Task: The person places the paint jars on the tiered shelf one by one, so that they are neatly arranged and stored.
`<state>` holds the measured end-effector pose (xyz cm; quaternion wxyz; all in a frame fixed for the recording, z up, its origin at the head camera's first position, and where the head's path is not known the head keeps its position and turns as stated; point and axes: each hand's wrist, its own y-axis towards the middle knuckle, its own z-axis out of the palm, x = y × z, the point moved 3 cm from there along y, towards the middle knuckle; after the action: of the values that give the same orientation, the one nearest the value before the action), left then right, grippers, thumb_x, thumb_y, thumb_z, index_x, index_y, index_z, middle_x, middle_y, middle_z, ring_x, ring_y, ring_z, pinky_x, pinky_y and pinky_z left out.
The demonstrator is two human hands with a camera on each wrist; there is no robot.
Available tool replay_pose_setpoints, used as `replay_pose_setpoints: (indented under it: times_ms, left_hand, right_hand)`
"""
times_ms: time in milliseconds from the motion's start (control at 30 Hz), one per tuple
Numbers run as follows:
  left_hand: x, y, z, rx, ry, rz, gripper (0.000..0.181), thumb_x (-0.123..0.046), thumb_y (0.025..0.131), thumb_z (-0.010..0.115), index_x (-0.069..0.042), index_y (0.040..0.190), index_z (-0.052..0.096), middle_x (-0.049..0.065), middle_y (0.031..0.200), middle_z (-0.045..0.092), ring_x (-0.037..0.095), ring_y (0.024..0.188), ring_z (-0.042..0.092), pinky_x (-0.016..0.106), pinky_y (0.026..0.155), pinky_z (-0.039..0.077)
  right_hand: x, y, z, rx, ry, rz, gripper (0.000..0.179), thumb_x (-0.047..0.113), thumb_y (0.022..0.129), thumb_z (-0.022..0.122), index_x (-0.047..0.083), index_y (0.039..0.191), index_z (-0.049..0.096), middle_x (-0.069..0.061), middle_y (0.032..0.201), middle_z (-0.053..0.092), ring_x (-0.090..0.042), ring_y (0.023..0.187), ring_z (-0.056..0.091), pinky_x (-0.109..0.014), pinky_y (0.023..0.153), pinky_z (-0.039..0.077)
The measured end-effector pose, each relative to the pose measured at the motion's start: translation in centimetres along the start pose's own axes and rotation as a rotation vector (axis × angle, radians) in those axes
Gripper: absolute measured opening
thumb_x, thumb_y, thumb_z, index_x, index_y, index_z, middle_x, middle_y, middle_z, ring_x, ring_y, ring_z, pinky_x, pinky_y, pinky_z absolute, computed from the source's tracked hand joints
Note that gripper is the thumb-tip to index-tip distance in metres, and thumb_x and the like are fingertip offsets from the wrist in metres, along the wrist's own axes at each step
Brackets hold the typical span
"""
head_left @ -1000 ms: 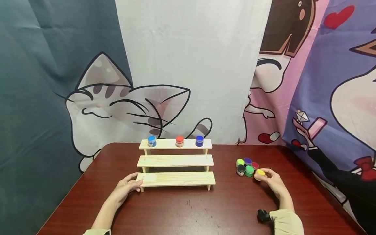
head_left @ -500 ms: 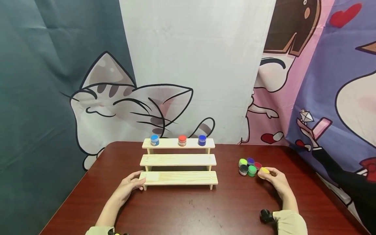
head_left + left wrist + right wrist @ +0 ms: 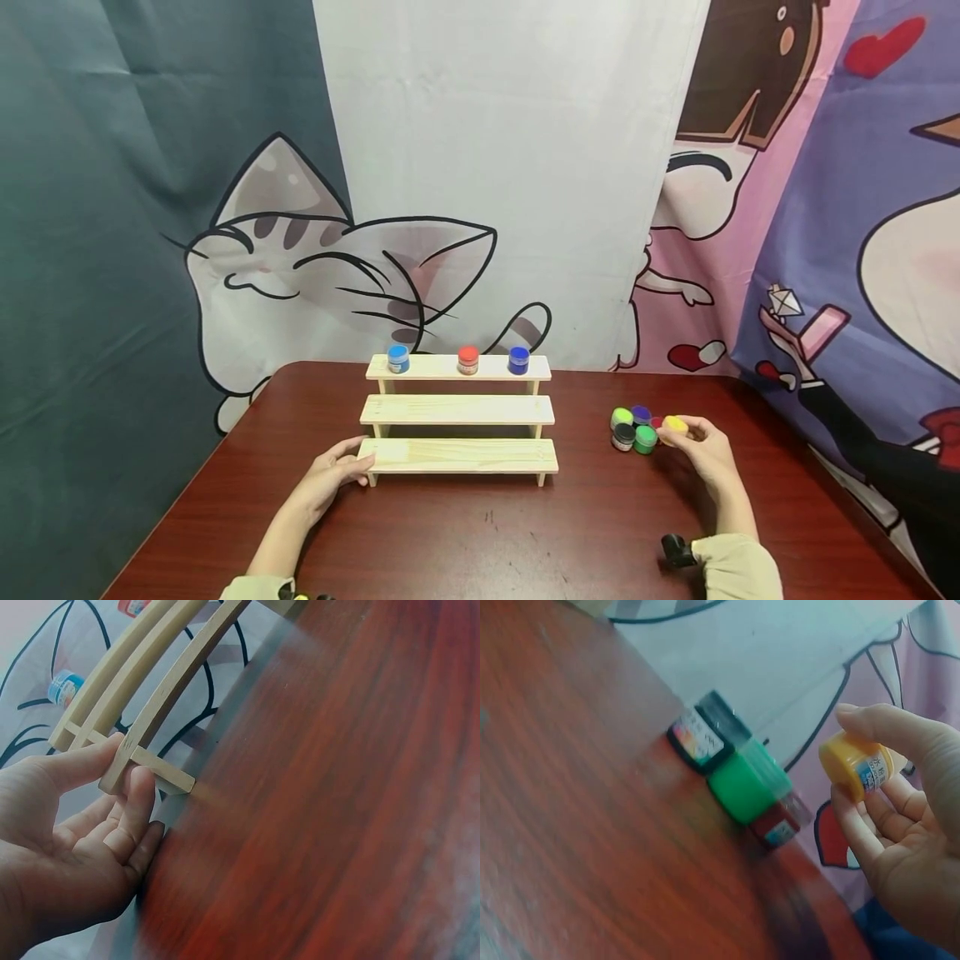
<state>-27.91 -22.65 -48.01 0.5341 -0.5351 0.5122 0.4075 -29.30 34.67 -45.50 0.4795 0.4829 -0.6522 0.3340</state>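
A three-step wooden rack (image 3: 457, 410) stands on the table, and my left hand (image 3: 327, 481) pinches the left end of its lowest shelf between thumb and fingers. Along the top shelf sit a light blue paint jar (image 3: 398, 359), a red paint jar (image 3: 468, 361) and a dark blue paint jar (image 3: 518, 360). My right hand (image 3: 708, 457) pinches a yellow paint jar (image 3: 855, 763), raised off the table in the right wrist view. Close beside it are a green jar (image 3: 645, 439), a black jar (image 3: 623, 437) and a dark red jar (image 3: 778, 823), partly hidden in the head view.
A lime jar (image 3: 621, 418) and a purple jar (image 3: 641, 415) stand at the back of the cluster. The dark red-brown table (image 3: 480, 542) ends at a printed cloth backdrop (image 3: 585, 208). A black wrist device (image 3: 677, 551) sits by the right sleeve.
My right hand has lifted the yellow jar from beside the cluster. The left hand keeps its hold on the rack. The head view has shifted slightly.
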Motion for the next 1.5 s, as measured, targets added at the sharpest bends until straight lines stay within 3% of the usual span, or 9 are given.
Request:
replay_pose_setpoints:
  times_ms: [367, 800, 1000, 1267, 1500]
  left_hand:
    - [-0.1, -0.2, -0.1, 0.000, -0.001, -0.008, 0.068, -0.015, 0.093, 0.064, 0.004, 0.148, 0.030, -0.008, 0.069, 0.059, 0.010, 0.065, 0.059, 0.020, 0.078, 0.049]
    - [-0.1, -0.3, -0.1, 0.000, -0.007, -0.008, 0.068, -0.014, 0.093, 0.063, 0.004, 0.148, 0.029, -0.007, 0.071, 0.060, 0.010, 0.066, 0.060, 0.020, 0.078, 0.049]
    - [-0.1, -0.3, -0.1, 0.000, -0.007, -0.012, 0.067, -0.014, 0.093, 0.063, 0.004, 0.148, 0.030, -0.007, 0.072, 0.061, 0.010, 0.067, 0.060, 0.021, 0.078, 0.049]
    - [-0.3, -0.2, 0.2, -0.003, -0.008, -0.008, 0.068, -0.014, 0.092, 0.065, 0.005, 0.147, 0.031, -0.007, 0.073, 0.061, 0.010, 0.067, 0.060, 0.022, 0.077, 0.050]
    - [-0.3, 0.1, 0.2, -0.008, -0.007, -0.017, 0.067, -0.013, 0.092, 0.065, 0.005, 0.147, 0.032, -0.008, 0.071, 0.060, 0.010, 0.065, 0.059, 0.022, 0.077, 0.050]
  right_hand:
    - [1.9, -0.2, 1.7, -0.074, 0.004, -0.021, 0.050, 0.026, 0.084, 0.077, 0.001, 0.120, 0.053, 0.028, 0.077, 0.056, 0.006, 0.075, 0.054, -0.016, 0.070, 0.051]
    - [4.1, -0.2, 5.1, -0.104, 0.135, -0.064, 0.034, 0.012, 0.083, 0.077, 0.007, 0.110, 0.057, 0.027, 0.076, 0.058, 0.006, 0.075, 0.055, -0.012, 0.068, 0.048]
    - [4.7, -0.4, 5.9, -0.071, 0.146, -0.071, 0.039, 0.009, 0.083, 0.076, 0.003, 0.114, 0.055, 0.026, 0.077, 0.057, 0.006, 0.075, 0.054, -0.011, 0.069, 0.049]
    - [5.4, -0.8, 7.3, 0.012, 0.052, -0.104, 0.048, 0.018, 0.085, 0.076, 0.001, 0.123, 0.052, 0.028, 0.084, 0.055, 0.004, 0.082, 0.054, -0.010, 0.071, 0.048]
    - [6.4, -1.1, 9.6, 0.064, 0.013, -0.155, 0.046, 0.015, 0.084, 0.075, 0.001, 0.122, 0.054, 0.017, 0.093, 0.056, 0.004, 0.084, 0.054, -0.011, 0.073, 0.047]
